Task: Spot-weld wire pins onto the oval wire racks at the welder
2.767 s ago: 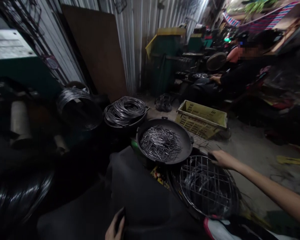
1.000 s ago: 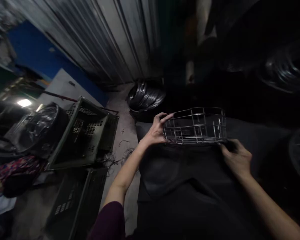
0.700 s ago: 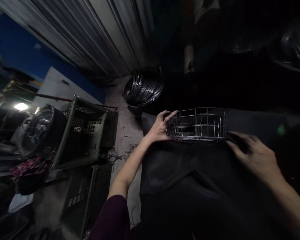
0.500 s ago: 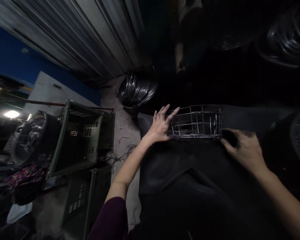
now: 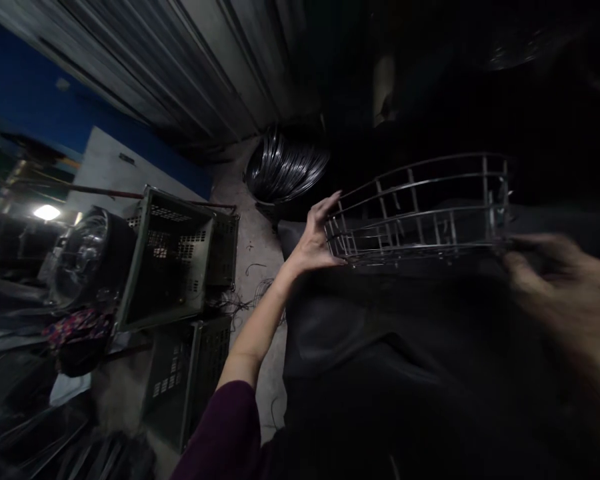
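A shiny wire basket (image 5: 420, 213) is held up over the dark cloth (image 5: 350, 333) across my lap, its right end nearer to me and higher. My left hand (image 5: 316, 240) grips its left end, with the thumb under the bottom wires and the fingers along the side. At the right end, my right hand (image 5: 555, 267) pinches the lower corner between thumb and fingers; motion blurs this hand. The basket's far side is partly lost in the dark.
Green plastic crates (image 5: 167, 260) stand on the floor to the left. A coil of dark wire (image 5: 287, 167) lies ahead, with loose wire (image 5: 235, 303) on the concrete nearby. A round black tub (image 5: 95, 253) sits beyond the crates.
The basket has been lifted and its right end swung up and closer. My right hand has moved right and closed on the corner. The view has shifted slightly.
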The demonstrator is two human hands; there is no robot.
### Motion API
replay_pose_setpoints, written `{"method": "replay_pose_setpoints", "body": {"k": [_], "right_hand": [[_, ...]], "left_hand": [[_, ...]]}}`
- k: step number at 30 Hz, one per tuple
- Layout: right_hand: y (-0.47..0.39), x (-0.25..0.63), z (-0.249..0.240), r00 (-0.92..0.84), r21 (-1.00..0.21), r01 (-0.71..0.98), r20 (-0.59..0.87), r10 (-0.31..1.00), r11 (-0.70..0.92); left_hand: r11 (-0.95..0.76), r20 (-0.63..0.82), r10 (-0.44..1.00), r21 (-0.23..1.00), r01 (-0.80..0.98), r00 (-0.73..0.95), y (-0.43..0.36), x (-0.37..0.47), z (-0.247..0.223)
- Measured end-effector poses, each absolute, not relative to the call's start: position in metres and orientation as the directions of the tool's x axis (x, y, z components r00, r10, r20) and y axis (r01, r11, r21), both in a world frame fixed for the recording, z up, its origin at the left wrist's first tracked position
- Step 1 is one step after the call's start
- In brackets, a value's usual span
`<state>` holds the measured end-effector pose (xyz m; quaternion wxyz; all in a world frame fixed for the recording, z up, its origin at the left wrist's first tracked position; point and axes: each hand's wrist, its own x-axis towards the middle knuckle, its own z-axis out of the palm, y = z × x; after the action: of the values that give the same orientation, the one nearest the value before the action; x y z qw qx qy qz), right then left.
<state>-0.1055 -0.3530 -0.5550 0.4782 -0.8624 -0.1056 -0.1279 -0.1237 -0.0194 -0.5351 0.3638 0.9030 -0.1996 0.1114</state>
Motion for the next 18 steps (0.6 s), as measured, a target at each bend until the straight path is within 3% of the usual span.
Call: {"method": "replay_pose_setpoints", "body": {"k": [2,4,7,9,11,13,15,18], "right_hand": [[-0.346,-0.098,-0.528,0.865,-0.74,0.472,0.495,0.087,-0.479],[-0.342,-0.094,-0.513,0.759,-0.626,0.636,0.612,0.222,-0.45],[-0.338,-0.095,-0.516,0.657,-0.491,0.746,0.651,0.379,-0.449],[-0.334,-0.098,-0.528,0.631,-0.435,0.764,0.658,0.41,-0.477],[-0.326,-0.1,-0.538,0.608,-0.381,0.772,0.675,0.418,-0.509],[-0.315,-0.102,-0.541,0.593,-0.334,0.78,0.668,0.45,-0.53],[-0.305,-0.104,-0.539,0.588,-0.31,0.788,0.636,0.5,-0.532],[-0.309,-0.104,-0.534,0.626,-0.357,0.765,0.607,0.49,-0.536]], "left_hand": [[-0.636,0.364,-0.219,0.65,-0.416,0.905,-0.015,-0.121,-0.551],[-0.647,0.299,-0.192,0.678,-0.35,0.935,-0.016,-0.118,-0.571],[-0.726,0.039,-0.197,0.666,-0.172,0.98,-0.022,-0.122,-0.592],[-0.777,-0.152,-0.195,0.627,-0.058,0.969,-0.025,-0.13,-0.592],[-0.783,-0.253,-0.207,0.621,-0.005,0.945,-0.026,-0.14,-0.581],[-0.742,-0.232,-0.225,0.67,-0.012,0.946,-0.027,-0.145,-0.563],[-0.688,-0.12,-0.224,0.722,-0.07,0.967,-0.032,-0.143,-0.545],[-0.676,0.037,-0.233,0.713,-0.189,0.972,-0.047,-0.13,-0.528]]}}
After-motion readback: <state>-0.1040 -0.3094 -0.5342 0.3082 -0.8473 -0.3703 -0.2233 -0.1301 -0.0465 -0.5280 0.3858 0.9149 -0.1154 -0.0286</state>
